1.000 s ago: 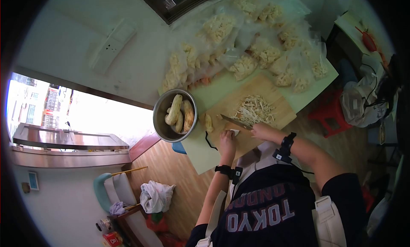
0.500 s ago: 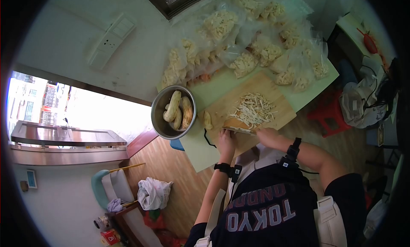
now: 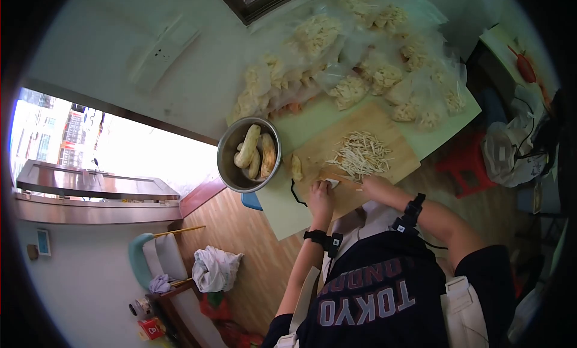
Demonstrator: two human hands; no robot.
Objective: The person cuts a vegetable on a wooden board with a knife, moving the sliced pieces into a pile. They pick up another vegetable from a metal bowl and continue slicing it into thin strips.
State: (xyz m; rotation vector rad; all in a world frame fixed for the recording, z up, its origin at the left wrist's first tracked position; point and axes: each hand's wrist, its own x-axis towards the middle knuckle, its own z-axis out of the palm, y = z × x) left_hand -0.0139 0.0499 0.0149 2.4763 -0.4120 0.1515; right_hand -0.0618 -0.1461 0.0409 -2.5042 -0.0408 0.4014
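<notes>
My left hand [image 3: 321, 194] is closed on a small pale vegetable piece [image 3: 332, 183] at the near edge of the wooden cutting board [image 3: 312, 149]. Just to its right, my right hand [image 3: 375, 187] is closed around a knife, whose blade is hard to make out against the board. Beyond my hands lies a heap of thin pale strips [image 3: 362, 154]. A short peeled chunk [image 3: 296, 167] rests at the board's left side. Left of the board, a metal bowl [image 3: 225, 167] holds several whole peeled vegetables [image 3: 247, 146].
Many clear bags of pale cut pieces [image 3: 348, 92] cover the far part of the light green table [image 3: 277, 219]. A red stool [image 3: 466, 170] stands at the right. A white bag [image 3: 216, 270] and a chair [image 3: 141, 261] are on the floor at the lower left.
The knife blade has turned and shows less broadly than before. The pale piece at my left hand is now visible. The whole view has shifted slightly.
</notes>
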